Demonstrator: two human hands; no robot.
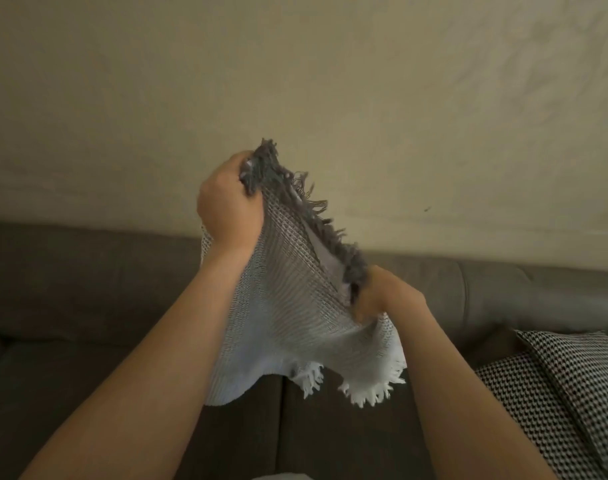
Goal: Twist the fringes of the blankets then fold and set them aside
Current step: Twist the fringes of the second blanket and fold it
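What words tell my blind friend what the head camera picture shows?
A left hand and a lower right hand grip a gray woven blanket by its dark fringe, held up over a gray sofa. White fringe hangs below; a checked pillow lies at right.

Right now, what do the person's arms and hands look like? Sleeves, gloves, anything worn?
No sleeves: the left forearm and right forearm are bare down to the frame edge. No gloves on the left hand or right hand; no watch or bracelet at either wrist. No rings show, though the right hand is blurred, so small items could be missed.
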